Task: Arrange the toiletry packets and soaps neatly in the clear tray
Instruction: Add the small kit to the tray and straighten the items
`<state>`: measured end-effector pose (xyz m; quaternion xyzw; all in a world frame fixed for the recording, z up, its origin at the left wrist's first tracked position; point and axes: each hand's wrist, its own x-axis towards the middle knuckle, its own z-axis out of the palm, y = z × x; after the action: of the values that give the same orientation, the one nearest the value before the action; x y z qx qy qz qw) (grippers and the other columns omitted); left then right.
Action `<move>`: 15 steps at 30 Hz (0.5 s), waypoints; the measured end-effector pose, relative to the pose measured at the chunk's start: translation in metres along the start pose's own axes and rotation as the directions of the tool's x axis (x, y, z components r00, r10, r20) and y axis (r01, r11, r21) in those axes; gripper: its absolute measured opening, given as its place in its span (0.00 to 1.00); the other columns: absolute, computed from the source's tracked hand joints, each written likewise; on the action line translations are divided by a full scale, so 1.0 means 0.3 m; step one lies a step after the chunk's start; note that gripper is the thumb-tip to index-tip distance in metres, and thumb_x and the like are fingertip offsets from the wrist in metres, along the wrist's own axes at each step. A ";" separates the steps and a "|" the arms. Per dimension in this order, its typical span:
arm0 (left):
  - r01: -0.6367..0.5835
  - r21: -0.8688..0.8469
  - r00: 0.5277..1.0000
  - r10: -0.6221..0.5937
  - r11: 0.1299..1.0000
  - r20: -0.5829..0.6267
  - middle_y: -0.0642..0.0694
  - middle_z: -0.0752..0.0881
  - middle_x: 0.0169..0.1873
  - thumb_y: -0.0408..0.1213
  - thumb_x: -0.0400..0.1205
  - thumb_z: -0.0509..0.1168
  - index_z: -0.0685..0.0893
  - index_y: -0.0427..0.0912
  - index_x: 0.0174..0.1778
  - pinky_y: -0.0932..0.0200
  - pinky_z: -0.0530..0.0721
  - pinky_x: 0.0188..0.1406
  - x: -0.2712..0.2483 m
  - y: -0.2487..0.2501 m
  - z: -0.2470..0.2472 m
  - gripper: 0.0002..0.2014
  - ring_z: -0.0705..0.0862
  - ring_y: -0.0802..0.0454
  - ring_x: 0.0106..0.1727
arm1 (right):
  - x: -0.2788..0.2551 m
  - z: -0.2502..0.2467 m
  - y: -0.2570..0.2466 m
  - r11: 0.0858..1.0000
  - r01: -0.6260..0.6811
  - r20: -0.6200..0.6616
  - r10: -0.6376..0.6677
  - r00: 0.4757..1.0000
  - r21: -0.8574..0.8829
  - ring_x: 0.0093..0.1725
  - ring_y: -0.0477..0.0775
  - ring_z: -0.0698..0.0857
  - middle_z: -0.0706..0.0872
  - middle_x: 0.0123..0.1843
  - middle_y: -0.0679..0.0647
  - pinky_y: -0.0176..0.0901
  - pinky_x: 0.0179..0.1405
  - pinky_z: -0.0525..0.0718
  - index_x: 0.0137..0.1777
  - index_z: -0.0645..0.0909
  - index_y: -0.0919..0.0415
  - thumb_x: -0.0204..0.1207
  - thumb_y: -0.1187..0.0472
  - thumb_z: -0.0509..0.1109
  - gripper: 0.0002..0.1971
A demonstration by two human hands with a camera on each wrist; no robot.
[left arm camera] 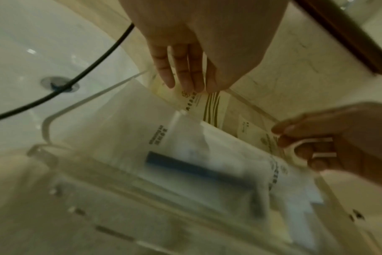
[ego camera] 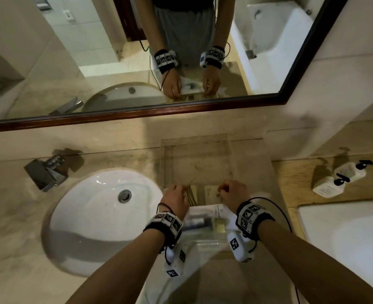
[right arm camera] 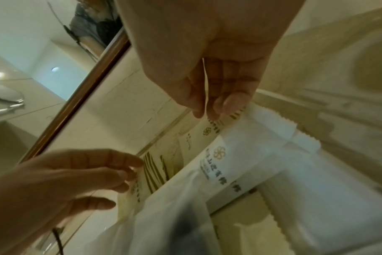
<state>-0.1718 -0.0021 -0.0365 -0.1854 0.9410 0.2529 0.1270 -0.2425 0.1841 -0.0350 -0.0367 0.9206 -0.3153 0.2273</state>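
Both hands pinch cream packet over tray.

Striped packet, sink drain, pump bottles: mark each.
striped packet [left arm camera: 212,107], left wrist view, on its dark stripes.
sink drain [ego camera: 124,195], head view, on the metal stopper.
pump bottles [ego camera: 328,188], head view, on the nearer bottle's white body.

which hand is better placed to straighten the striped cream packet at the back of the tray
Left, probably. The left hand already has its fingers on the striped cream packet, while the right hand pinches another packet's edge.
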 end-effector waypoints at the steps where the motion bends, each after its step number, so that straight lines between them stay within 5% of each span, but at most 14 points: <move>1: -0.034 0.046 0.999 0.034 0.998 -0.008 0.42 0.81 0.58 0.35 0.80 0.59 0.80 0.44 0.64 0.50 0.81 0.61 -0.005 -0.002 0.002 0.17 0.81 0.43 0.59 | -0.004 -0.002 -0.005 1.000 0.031 0.004 -0.031 1.000 -0.004 0.45 0.53 0.86 0.90 0.46 0.53 0.44 0.47 0.86 0.43 0.84 0.54 0.75 0.64 0.64 0.07; 6: -0.095 0.202 0.995 0.087 0.975 0.046 0.44 0.79 0.61 0.38 0.80 0.60 0.73 0.52 0.74 0.49 0.83 0.59 -0.035 -0.008 0.012 0.24 0.80 0.44 0.60 | -0.017 0.023 -0.030 0.990 0.134 0.068 -0.131 0.989 -0.044 0.44 0.44 0.85 0.88 0.55 0.47 0.33 0.40 0.81 0.55 0.86 0.52 0.77 0.65 0.60 0.16; 9: -0.115 0.180 0.992 0.103 0.977 0.073 0.43 0.77 0.62 0.38 0.79 0.62 0.73 0.51 0.74 0.49 0.82 0.61 -0.033 -0.022 0.027 0.25 0.78 0.43 0.60 | -0.027 0.042 -0.044 0.976 0.197 0.092 -0.189 0.978 -0.089 0.54 0.47 0.85 0.87 0.61 0.48 0.35 0.50 0.81 0.59 0.86 0.53 0.77 0.65 0.61 0.16; 15: -0.142 0.240 0.986 0.117 0.960 0.117 0.42 0.74 0.64 0.41 0.77 0.63 0.70 0.53 0.76 0.49 0.80 0.62 -0.020 -0.041 0.025 0.28 0.76 0.41 0.64 | -0.022 0.059 -0.047 0.967 0.197 0.104 -0.182 0.978 -0.160 0.51 0.52 0.84 0.85 0.59 0.55 0.40 0.46 0.81 0.60 0.85 0.56 0.76 0.64 0.62 0.16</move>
<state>-0.1601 -0.0064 -0.0460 -0.0929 0.9677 0.1504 0.1799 -0.2299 0.1641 -0.0364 -0.1577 0.9255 -0.2541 0.2326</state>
